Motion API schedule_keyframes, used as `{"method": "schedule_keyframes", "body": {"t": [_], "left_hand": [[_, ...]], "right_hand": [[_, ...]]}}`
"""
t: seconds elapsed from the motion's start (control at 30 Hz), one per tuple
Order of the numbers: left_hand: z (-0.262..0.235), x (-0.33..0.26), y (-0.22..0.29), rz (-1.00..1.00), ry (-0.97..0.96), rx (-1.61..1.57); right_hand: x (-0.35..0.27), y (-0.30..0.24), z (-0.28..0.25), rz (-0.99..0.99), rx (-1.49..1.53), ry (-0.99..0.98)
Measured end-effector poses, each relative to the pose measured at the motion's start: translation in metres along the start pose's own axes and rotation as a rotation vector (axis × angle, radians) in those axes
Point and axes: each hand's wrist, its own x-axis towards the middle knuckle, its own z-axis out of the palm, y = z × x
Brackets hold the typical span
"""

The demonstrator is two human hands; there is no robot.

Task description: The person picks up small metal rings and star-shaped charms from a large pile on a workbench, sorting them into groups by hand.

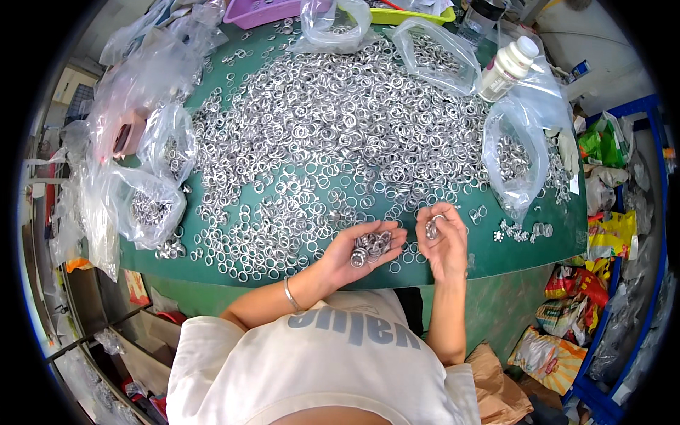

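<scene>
My left hand [341, 252] is cupped palm up near the table's front edge, with a small heap of silver metal rings [372, 246] lying in it. Just to its right, my right hand [449, 249] has its fingers curled, pinching one or more metal rings [433, 227]; how many is too small to tell. Beyond both hands spreads a large pile of loose silver rings [333, 106] on the green table [489, 248]. Thinner scatterings of rings lie to the left of my left hand and under its fingers.
Clear plastic bags holding rings stand around the pile, including a right one [516, 163] and a left one [149, 205]. A white bottle [508, 67] stands at the back right. Purple [258, 13] and yellow-green [411, 17] trays sit at the far edge. A small ring cluster [515, 231] lies front right.
</scene>
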Motion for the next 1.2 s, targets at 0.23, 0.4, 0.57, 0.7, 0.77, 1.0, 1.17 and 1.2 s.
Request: {"method": "schedule_keyframes", "body": {"t": [0.23,0.4,0.57,0.7,0.77,1.0,1.17,1.2], "left_hand": [[-0.006,0.004,-0.006,-0.029,-0.314,-0.295],[-0.008,-0.001,-0.011,0.094,-0.172,-0.285],[-0.032,-0.002,-0.007,0.158,-0.250,-0.272],[-0.031,-0.024,0.017,0.191,-0.032,-0.310],[-0.042,-0.054,0.037,0.208,-0.043,-0.344],[-0.088,-0.176,0.168,1.380,0.278,-0.074],[-0.136,-0.224,0.271,1.979,1.282,0.861],[-0.148,-0.228,0.274,1.893,1.415,1.137]], "right_hand": [[-0.008,0.047,0.052,-0.399,-0.059,0.076],[-0.011,0.068,0.054,-0.579,-0.596,-0.034],[-0.009,0.072,0.069,-0.834,-0.835,-0.233],[-0.010,0.077,0.082,-0.826,-0.714,-0.056],[-0.007,0.078,0.076,-0.780,-0.725,0.052],[0.004,0.076,0.055,-0.559,-0.729,0.131],[0.011,0.083,0.057,-0.496,-0.821,0.051],[0.012,0.084,0.058,-0.457,-0.856,0.025]]}}
